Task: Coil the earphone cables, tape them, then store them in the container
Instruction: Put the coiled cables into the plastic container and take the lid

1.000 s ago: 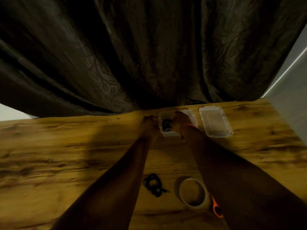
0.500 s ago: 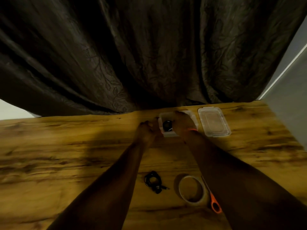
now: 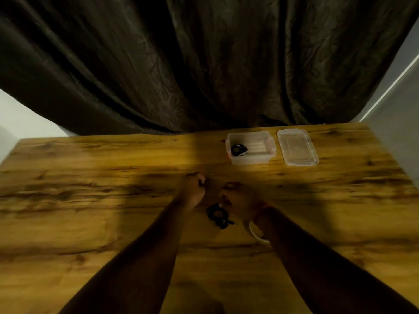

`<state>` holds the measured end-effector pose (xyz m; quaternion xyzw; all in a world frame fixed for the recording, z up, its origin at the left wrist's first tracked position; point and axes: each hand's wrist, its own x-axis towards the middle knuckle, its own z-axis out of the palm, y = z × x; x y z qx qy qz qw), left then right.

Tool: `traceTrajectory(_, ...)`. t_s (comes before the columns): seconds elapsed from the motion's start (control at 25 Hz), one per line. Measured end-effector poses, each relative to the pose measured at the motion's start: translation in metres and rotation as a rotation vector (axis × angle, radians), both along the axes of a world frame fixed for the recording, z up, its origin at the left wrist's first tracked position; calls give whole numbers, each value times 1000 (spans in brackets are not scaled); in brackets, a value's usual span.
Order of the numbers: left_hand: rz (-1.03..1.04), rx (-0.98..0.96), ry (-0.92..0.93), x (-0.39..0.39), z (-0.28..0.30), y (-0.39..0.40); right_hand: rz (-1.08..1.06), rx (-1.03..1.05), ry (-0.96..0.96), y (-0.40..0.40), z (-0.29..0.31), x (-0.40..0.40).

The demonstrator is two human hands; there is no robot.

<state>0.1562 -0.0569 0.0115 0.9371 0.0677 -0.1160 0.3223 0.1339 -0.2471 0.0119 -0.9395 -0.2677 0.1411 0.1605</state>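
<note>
head view: both hands curled, empty, above loose earphone coil on table

Bench: wood-grain top, warm brown with dark streaks, a broad shadow across its middle.
Curtain: dark, leaf-patterned fabric in heavy folds, hanging behind the bench's far edge.
Wall: pale grey, to the right of the curtain, crossed by a light diagonal strip; a paler patch shows at far left.
</note>
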Motion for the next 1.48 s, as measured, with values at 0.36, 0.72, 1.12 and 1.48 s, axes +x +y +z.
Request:
traceTrajectory(0.36,-118,45,37,-16,5,5,97,-60,55,10,1,-9)
traceTrajectory(0.72,-28,-196,13,-20,4,-8,-212,208,146,-1,12,1)
traceTrajectory(1.12,231,-942,157,-3,45,-54,-776,967,402,-24,34,36)
traceTrajectory(1.48,318,-1120,94,59,79,-112,-978,914,89,-59,71,92)
